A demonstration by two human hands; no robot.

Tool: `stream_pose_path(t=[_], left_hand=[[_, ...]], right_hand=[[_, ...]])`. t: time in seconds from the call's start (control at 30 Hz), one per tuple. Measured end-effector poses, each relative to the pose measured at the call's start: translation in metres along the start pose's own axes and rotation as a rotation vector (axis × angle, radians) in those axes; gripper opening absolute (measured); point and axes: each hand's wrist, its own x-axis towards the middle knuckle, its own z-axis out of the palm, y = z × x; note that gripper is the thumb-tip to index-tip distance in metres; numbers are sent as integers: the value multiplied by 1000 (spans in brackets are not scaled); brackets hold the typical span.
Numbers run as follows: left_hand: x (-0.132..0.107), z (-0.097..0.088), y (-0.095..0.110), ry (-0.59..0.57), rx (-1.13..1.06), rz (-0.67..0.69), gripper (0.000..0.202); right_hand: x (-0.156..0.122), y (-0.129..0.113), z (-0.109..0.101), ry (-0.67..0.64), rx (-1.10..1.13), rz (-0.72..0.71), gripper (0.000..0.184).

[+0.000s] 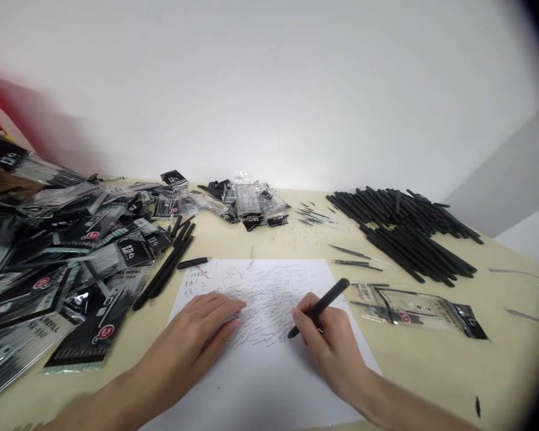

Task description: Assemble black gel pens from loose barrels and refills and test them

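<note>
A white sheet of paper (269, 389) covered in scribbled lines lies on the table in front of me. My right hand (330, 341) grips a black pen (326, 300), its tip down at the scribbles on the paper's right half. Flat on the left part of the sheet rests my left hand (202, 329), fingers stretched and holding nothing. A black pen cap (193, 263) lies at the paper's top left edge. Just left of the sheet, several black pens (166, 269) lie side by side.
Piled refill packets (103, 311) cover the table's left side. Opened wrappers (251, 200) lie at the back, beside loose thin refills (312, 215). Many black pens (404, 209) are heaped at back right, with a clear packet (424, 308) in front. A white wall (269, 90) stands behind.
</note>
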Motion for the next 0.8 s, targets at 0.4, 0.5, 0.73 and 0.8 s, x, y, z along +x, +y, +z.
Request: stream_pose_path(t=[0.4, 0.5, 0.73, 0.8], left_hand=[[0, 3, -2, 1, -6, -7, 26], [0, 3, -3, 16, -1, -4, 26], [2, 1, 0, -2, -7, -11, 25], [1, 1, -1, -10, -10, -11, 25]], right_hand=[[-2, -3, -2, -101, 43, -43, 26], [-3, -4, -2, -189, 55, -42, 23], [-8, 0, 0, -405, 150, -17, 17], [-7, -1, 0, -418, 137, -26, 16]])
